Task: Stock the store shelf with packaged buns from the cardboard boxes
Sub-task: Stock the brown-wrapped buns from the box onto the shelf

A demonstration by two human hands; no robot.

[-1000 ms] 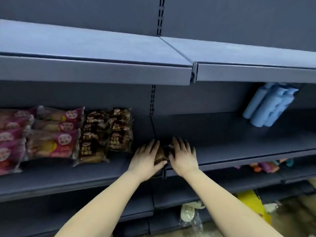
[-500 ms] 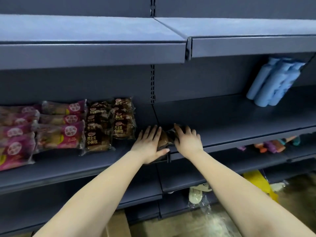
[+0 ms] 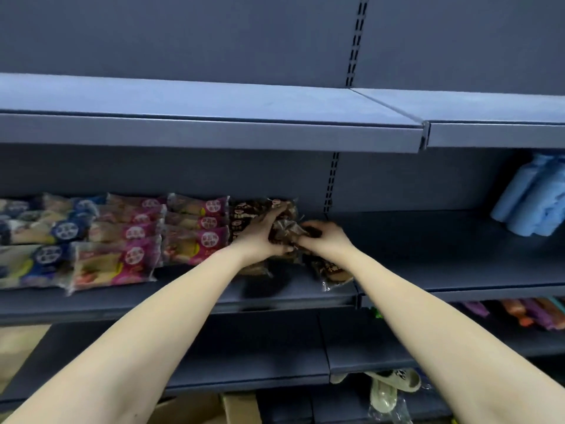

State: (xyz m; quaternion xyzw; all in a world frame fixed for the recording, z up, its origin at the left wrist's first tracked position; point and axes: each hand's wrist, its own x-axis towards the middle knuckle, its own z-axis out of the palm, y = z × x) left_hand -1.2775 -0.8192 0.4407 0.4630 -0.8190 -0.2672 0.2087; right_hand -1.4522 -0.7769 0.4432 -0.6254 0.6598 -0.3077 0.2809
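Left hand (image 3: pixel 260 237) fingers curled round brown bun pack (image 3: pixel 286 230); right hand (image 3: pixel 327 237) fingers pinching its right end. Pack near right end of middle shelf (image 3: pixel 189 294), beside pink packs (image 3: pixel 195 228). 1 loose brown pack (image 3: pixel 332 272) at front edge.

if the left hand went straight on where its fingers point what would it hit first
Likely the stacked brown bun packs; the left hand seems almost on them, depth unclear.

Both hands, left hand (image 3: pixel 260 237) and right hand (image 3: pixel 325 240), hold a brown bun pack (image 3: pixel 286 229) on the shelf (image 3: pixel 183 304).
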